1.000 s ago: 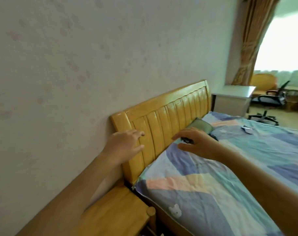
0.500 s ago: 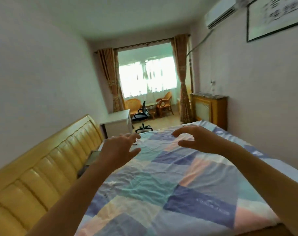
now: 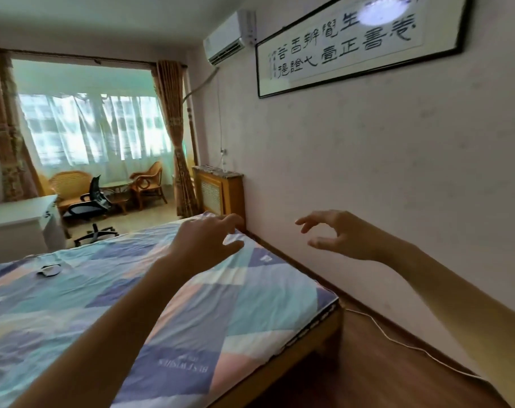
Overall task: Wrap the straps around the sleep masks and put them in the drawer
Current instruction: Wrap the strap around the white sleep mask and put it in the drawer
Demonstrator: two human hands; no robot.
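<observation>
Room to move over the bed; wall close on my right.

Both my hands hang in air, holding nothing: left hand [image 3: 204, 245] above the bedspread [image 3: 162, 304], right hand [image 3: 337, 234] out past the bed edge, near the wall [image 3: 397, 172]. Bed top is mostly flat & open in front of me. Only a small white item [image 3: 48, 270] lies on it, far left, well apart from both hands. Narrow floor strip [image 3: 368, 363] btwn bed & wall, w/ a thin cable [image 3: 397, 341] running along it.
</observation>
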